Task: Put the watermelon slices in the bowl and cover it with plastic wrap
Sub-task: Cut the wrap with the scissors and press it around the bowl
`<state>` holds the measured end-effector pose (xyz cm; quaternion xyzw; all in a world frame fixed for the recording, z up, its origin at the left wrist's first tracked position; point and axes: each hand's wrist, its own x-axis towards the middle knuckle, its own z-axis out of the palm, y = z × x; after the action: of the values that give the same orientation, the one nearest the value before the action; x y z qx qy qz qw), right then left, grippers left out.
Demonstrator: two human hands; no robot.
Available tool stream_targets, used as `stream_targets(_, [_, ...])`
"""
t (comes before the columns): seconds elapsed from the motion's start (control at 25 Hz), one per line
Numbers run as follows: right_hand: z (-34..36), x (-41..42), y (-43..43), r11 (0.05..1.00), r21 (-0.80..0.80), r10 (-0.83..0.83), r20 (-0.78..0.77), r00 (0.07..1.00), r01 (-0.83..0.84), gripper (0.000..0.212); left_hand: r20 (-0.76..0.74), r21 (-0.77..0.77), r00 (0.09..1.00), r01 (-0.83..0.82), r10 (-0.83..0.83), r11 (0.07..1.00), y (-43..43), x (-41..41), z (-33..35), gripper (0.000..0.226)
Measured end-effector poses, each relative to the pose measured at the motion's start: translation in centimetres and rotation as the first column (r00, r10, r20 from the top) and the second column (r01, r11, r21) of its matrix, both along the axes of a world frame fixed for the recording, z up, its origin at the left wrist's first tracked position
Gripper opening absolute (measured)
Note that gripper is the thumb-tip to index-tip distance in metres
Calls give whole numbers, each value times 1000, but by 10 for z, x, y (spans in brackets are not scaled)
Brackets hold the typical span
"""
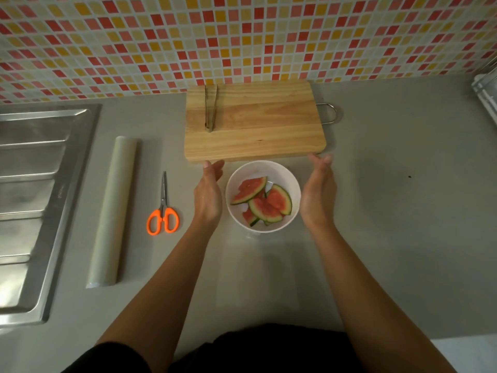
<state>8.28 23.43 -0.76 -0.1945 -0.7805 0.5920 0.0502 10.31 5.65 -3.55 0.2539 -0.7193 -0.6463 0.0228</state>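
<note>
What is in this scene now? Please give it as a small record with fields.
bowl: white, on the counter, just in front of the cutting board
watermelon slices: several, all inside the bowl
left hand: fingers straight, at the bowl's left side, holds nothing
right hand: fingers straight, at the bowl's right side, holds nothing
plastic wrap: roll lying on the counter between the sink and the scissors
tongs: on the cutting board
cover: cannot tell whether film lies over the bowl
</note>
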Motion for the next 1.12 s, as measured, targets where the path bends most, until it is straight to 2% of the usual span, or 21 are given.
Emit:
stream_targets(0.08, [-1, 14, -1, 992, -119, 40, 18, 999, -38, 76, -58, 40, 994, 91, -88, 995, -1, -3, 1, 60])
stream_targets(0.16, [-5, 20, -7, 974, -185, 150, 96, 984, -130, 79, -65, 38, 986, 157, -154, 987, 7, -4, 1, 54])
stream_targets(0.28, [-12, 12, -13, 965, -212, 195, 178, 964, -156, 87, -50, 68, 994, 104, -101, 992, 19, -4, 1, 53])
stream_targets(0.4, [-13, -1, -12, 972, -188, 201, 329, 923, -144, 112, -16, 84, 998, 60, -59, 995, 25, -1, 2, 52])
stream_targets(0.48, [-10, -11, -9, 955, -217, 273, 388, 880, -201, 124, 27, 46, 996, 81, -82, 996, 27, 1, 4, 53])
stream_targets(0.56, [-5, -19, -3, 935, -246, 333, 360, 871, -256, 117, 105, -83, 984, 156, -147, 984, 25, 3, 6, 59])
stream_targets(0.6, [-2, -22, 0, 938, -221, 325, 306, 895, -265, 104, 143, -171, 974, 197, -174, 965, 22, 3, 7, 65])
stream_targets(0.68, [2, -21, 7, 984, -70, 175, 168, 970, -166, 83, 126, -300, 977, 203, -172, 932, 12, 4, 11, 66])
stream_targets(0.76, [11, -5, 10, 983, 155, 86, 68, 994, -95, 81, 54, -273, 987, 162, -153, 948, 5, 1, 16, 62])
stream_targets(0.84, [13, 14, 5, 952, 254, 144, 128, 981, -173, 87, 49, -209, 979, 202, -196, 957, 4, -1, 19, 62])
stream_targets(0.92, [10, 14, 3, 948, 156, 232, 259, 938, -278, 92, 77, -212, 977, 211, -198, 954, 9, 1, 19, 61])
stream_targets(1.0, [9, -5, 6, 940, -96, 341, 332, 880, -328, 93, 115, -264, 983, 171, -145, 949, 10, 7, 17, 66])
stream_targets(1.04, [10, -14, 7, 915, -224, 394, 317, 863, -335, 89, 129, -307, 984, 159, -124, 938, 10, 12, 15, 70])
stream_targets(1.08, [12, -23, 8, 892, -275, 430, 272, 861, -359, 85, 138, -362, 984, 153, -109, 919, 8, 17, 13, 72])
stream_targets(1.12, [12, -31, 10, 883, -237, 454, 217, 864, -404, 82, 141, -410, 985, 147, -97, 900, 7, 20, 12, 71])
